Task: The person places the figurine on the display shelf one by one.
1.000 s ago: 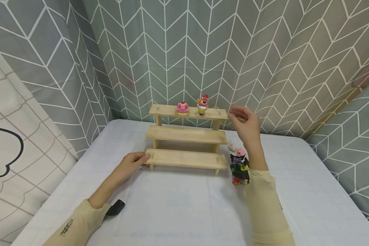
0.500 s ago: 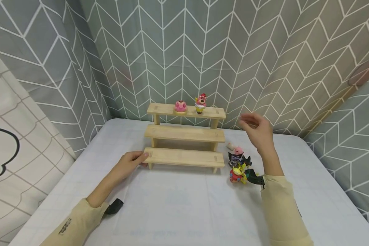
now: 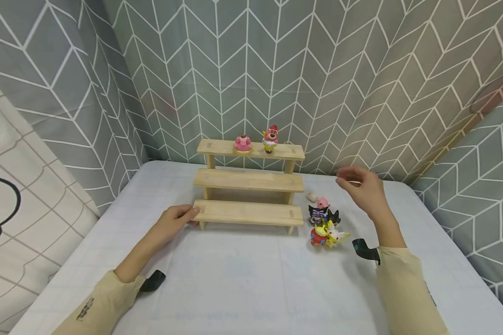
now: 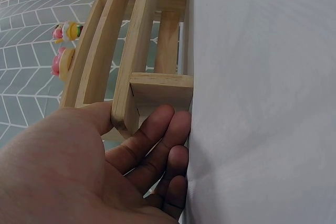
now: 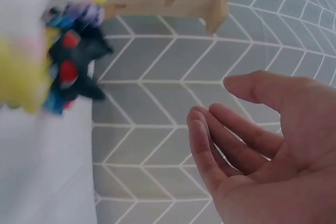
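Note:
A three-tier wooden display stand (image 3: pixel 248 213) stands on the white-covered table. My left hand (image 3: pixel 170 225) pinches the left end of its lowest board, thumb on the board and curled fingers underneath, as the left wrist view shows. Two figurines stand on the top board: a squat pink one (image 3: pixel 242 144) and a pink bear in a red hat (image 3: pixel 270 138). My right hand (image 3: pixel 363 190) hovers right of the stand, holding nothing, fingers loosely bent and thumb apart. Below and left of it, several small figurines (image 3: pixel 318 215) cluster on the table, including a red and yellow one (image 3: pixel 319 235).
Black wrist-worn devices show at the left sleeve (image 3: pixel 152 281) and right sleeve (image 3: pixel 365 250). A grey curtain with white chevrons (image 3: pixel 234 70) hangs behind the table. The white tablecloth (image 3: pixel 234 279) extends in front of the stand.
My right hand has moved away from the top board's right end, rightward and slightly down, uncovering the figurine cluster. My left hand keeps its hold; the view has shifted slightly.

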Motion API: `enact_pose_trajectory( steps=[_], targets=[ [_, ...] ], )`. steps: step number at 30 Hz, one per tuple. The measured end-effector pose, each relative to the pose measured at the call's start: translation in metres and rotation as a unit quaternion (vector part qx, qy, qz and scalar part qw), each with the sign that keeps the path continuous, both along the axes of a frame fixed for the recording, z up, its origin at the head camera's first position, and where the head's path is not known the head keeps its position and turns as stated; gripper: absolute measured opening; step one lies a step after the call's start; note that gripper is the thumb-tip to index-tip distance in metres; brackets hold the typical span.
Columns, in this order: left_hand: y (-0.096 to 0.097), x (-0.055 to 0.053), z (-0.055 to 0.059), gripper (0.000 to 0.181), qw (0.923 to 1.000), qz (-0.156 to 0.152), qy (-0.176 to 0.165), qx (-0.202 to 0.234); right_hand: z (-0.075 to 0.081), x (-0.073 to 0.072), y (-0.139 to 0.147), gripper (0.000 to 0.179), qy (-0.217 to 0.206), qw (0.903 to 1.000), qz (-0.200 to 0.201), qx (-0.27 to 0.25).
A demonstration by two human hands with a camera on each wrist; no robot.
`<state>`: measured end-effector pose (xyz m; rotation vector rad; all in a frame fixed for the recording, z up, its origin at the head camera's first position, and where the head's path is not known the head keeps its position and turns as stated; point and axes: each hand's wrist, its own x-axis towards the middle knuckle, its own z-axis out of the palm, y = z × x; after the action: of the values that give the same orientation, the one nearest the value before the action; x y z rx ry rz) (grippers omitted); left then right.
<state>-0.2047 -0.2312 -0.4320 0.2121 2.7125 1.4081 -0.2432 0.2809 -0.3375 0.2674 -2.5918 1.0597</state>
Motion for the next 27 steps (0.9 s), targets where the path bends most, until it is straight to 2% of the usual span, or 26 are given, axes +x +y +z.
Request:
enact_pose_trajectory(
  steps=[8,15,27],
  targets=[
    [-0.001,-0.001,0.0,0.047,1.0,-0.001,0.001,-0.007,-0.007,0.005,0.019,0.034,-0.001,0.9997,-0.02,0.011],
    [0.0,-0.001,-0.001,0.047,1.0,0.001,-0.003,-0.006,-0.005,0.007,0.033,0.035,-0.005,0.9994,-0.03,0.015],
    [0.0,0.0,0.0,0.046,1.0,-0.001,0.005,-0.007,-0.01,0.017,0.055,0.035,-0.027,0.9987,-0.031,0.032]
  ],
)
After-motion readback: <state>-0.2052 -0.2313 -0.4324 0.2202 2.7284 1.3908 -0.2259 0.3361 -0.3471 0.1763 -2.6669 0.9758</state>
